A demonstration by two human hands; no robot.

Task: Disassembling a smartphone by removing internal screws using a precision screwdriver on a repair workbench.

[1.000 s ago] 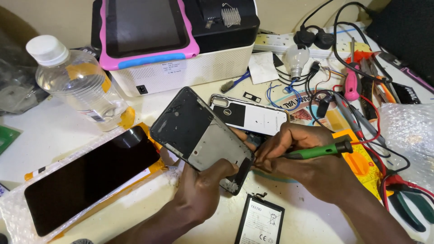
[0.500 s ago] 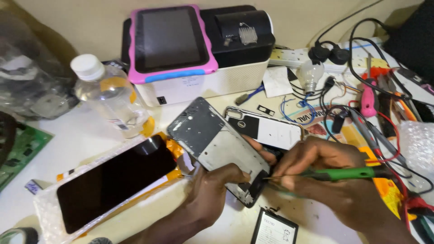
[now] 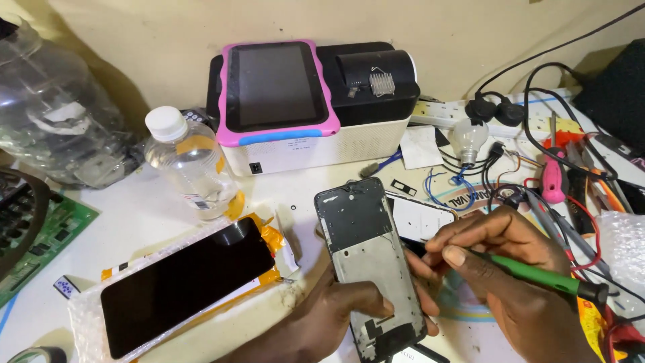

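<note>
My left hand (image 3: 339, 312) grips a grey phone frame (image 3: 368, 259) from below, thumb across its lower part, holding it nearly upright above the desk. My right hand (image 3: 500, 269) holds a green-handled screwdriver (image 3: 537, 277) like a pen, its tip hidden behind my fingers at the frame's right edge. Behind the frame lies a white phone back cover (image 3: 420, 216). To the left, a black phone screen (image 3: 188, 282) rests on bubble wrap with orange tape.
A clear plastic bottle (image 3: 188, 165) stands left of centre. Behind it a pink-cased tablet (image 3: 275, 87) leans on a white and black box. A light bulb (image 3: 468, 140), power strip, tangled wires and a pink screwdriver (image 3: 552, 178) crowd the right. A green circuit board (image 3: 40, 232) lies far left.
The view has shifted up and left. My left hand has turned the phone frame more upright. My right hand with the screwdriver has lifted from the frame's lower end to its right edge.
</note>
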